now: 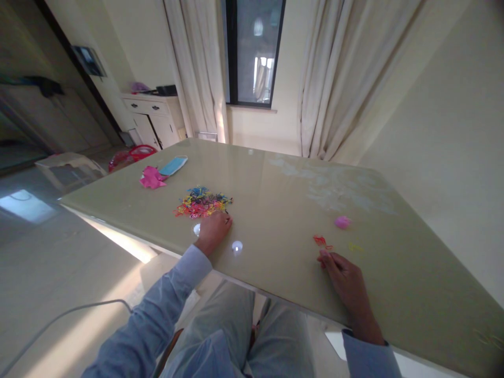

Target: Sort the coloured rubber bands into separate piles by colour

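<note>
A loose pile of small, thin strands (202,201) sits on a glossy, greenish table (268,210). It is a tangle of mixed colours: blue and dark at the far side, yellow through the middle, red and pink toward the person.

The left hand (214,231) rests at the pile's near right edge, fingers curled down; its grip is hidden, so I cannot tell whether it holds a strand. Well to the right of the pile is the right hand (344,273), thumb and fingers drawn together just beside a few red strands (323,242); whether they pinch anything is unclear. Farther right of the pile lie yellow strands (355,246) and a small pink object (342,222).

Beyond the pile to its left are a crumpled pink item (153,178) and a blue face mask (174,165). The table's near edge runs close on the pile's person side; a wide stretch of tabletop separates the pile from the red strands.
</note>
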`<state>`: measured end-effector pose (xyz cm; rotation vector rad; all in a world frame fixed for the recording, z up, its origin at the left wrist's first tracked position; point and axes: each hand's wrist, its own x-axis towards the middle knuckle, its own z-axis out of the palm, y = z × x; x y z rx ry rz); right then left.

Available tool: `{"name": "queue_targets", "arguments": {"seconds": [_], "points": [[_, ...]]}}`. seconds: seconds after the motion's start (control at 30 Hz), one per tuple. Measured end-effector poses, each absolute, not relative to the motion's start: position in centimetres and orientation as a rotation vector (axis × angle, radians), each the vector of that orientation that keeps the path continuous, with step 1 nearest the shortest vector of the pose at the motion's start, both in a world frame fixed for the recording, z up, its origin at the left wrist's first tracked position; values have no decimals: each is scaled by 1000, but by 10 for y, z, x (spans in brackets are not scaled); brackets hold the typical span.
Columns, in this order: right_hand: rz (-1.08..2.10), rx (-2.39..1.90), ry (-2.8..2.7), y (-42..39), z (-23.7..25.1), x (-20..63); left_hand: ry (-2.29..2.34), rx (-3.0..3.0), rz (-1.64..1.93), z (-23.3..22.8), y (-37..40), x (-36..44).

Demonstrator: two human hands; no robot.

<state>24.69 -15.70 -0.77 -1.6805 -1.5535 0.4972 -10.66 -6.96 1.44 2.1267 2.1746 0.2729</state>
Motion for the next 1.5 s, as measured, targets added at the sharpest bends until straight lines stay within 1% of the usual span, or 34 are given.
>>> {"name": "queue_targets", "arguments": {"seconds": [0.1, 0.13, 0.2, 0.27, 0.3, 0.33, 0.4, 0.47, 0.57, 0.67, 0.8, 0.93, 1.17, 1.27, 1.37, 1.5], "points": [[490, -1678, -1568, -157, -7, 246, 2178, 2122, 338, 13, -66, -106], [488, -1677, -1570, -157, -7, 246, 2155, 2105, 430, 13, -66, -105], [480, -1677, -1565, -157, -7, 246, 2017, 1975, 746, 17, -72, -103], [483, -1677, -1563, -157, -7, 246, 1738, 1639, 1116, 27, -84, -98], [488, -1675, -1562, -157, -8, 246, 1568, 1393, 1245, 35, -93, -95], [496, -1672, -1562, -157, -9, 246, 1397, 1141, 1349, 43, -102, -91], [511, -1669, -1560, -157, -10, 246, 1091, 793, 1422, 62, -122, -82], [508, -1676, -1561, -157, -11, 247, 927, 652, 1392, 77, -139, -73], [480, -1680, -1573, -157, -10, 246, 844, 596, 1343, 88, -154, -58], [458, -1664, -1577, -158, -9, 245, 852, 631, 1295, 86, -160, -41], [461, -1640, -1587, -159, -8, 242, 885, 781, 1143, 72, -156, -13], [475, -1616, -1563, -160, -7, 240, 956, 1020, 1001, 51, -136, 24], [500, -1625, -1202, -161, -3, 240, 1172, 1829, 1020, 20, -100, 91], [519, -1613, -1105, -159, -4, 241, 1277, 2140, 802, 15, -94, 108], [529, -1603, -1084, -156, -7, 242, 1326, 2307, 558, 13, -90, 116], [526, -1598, -1081, -155, -9, 244, 1312, 2319, 498, 11, -85, 116]]}}
